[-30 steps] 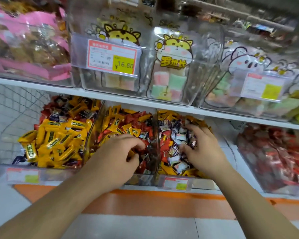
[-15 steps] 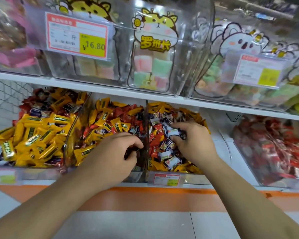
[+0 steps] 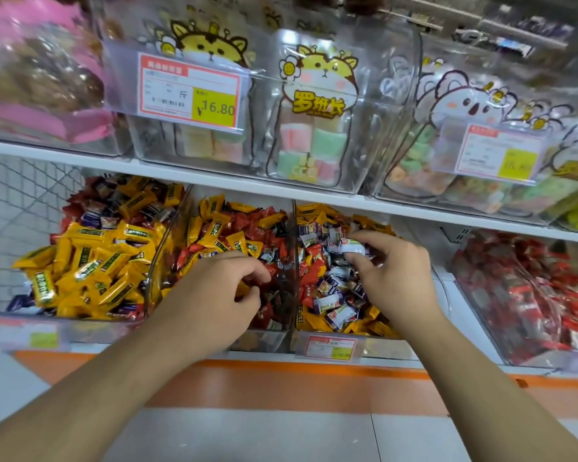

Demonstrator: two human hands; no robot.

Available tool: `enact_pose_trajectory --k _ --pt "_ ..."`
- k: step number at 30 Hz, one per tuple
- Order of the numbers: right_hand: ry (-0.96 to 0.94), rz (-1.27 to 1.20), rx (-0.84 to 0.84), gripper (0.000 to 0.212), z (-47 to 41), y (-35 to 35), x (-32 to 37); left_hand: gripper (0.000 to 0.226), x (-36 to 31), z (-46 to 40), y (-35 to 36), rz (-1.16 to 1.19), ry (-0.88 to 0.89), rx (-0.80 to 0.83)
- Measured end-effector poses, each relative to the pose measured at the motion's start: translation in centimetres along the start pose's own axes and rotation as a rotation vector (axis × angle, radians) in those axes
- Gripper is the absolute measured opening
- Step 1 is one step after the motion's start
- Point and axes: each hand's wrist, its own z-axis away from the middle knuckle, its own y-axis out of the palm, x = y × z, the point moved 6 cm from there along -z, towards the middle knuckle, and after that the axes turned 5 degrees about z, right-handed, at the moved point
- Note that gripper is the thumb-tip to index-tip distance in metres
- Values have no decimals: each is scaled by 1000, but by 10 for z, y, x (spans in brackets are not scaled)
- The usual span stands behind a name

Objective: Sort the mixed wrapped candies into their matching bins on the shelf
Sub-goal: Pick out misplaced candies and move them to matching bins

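Lifted clear of the pile since a moment ago, a white-wrapped candy now sits pinched between thumb and fingertips of the right hand, its long axis roughly level, left to right, above the right mixed bin. Which bin matches it I cannot tell; the other lower bins lie to its left. Just left, across the clear divider, the left hand curls over red and yellow candies in the middle bin; whether it holds any is hidden.
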Motion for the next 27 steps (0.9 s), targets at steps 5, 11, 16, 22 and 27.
enact_pose_trajectory --k 5,11,16,22,27 --pt "-137 -150 94 29 11 15 47 21 10 0 -21 -1 -34 -56" --pt "-296 -111 233 34 24 49 82 21 25 5 -38 -24 -87 -92" --pt "-294 -34 323 53 25 50 79 23 24 6 -33 -41 -66 -74" --pt "-41 -73 183 43 15 10 27 25 14 4 -16 -36 -30 -4" --pt "-20 18 351 40 22 18 2 29 4 4 3 5 2 46"
